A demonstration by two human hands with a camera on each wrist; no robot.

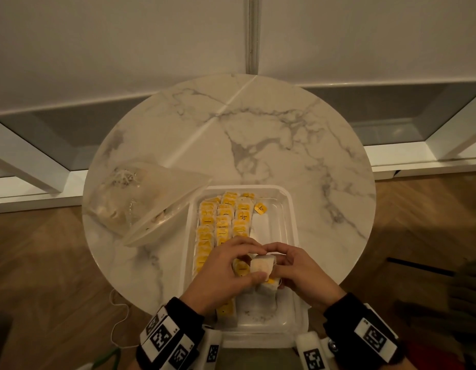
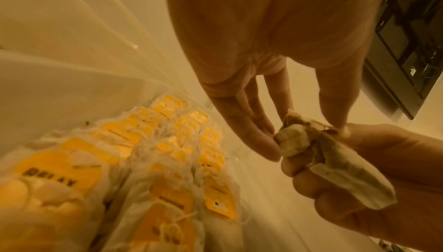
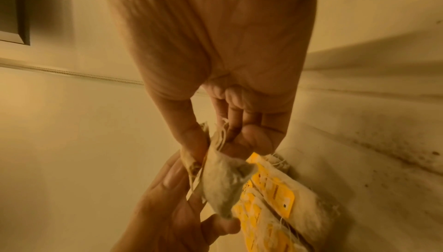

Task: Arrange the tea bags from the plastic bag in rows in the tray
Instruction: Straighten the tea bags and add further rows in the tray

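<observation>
Plastic bag (image 1: 140, 201), frosted and crumpled, lies on the left of the round marble table (image 1: 271, 134), its corner overlapping the clear tray (image 1: 290, 206) just beside it. Rows of yellow-tagged tea bags (image 1: 220, 225) fill the tray's left part; one loose yellow tag (image 1: 260, 208) lies by the third row. Over the tray's near end, the left hand (image 1: 226, 273) pinches one end of a single pale tea bag (image 1: 262, 267) between thumb and fingers. The right hand (image 1: 301, 271) pinches the other end, fingers curled round it.
</observation>
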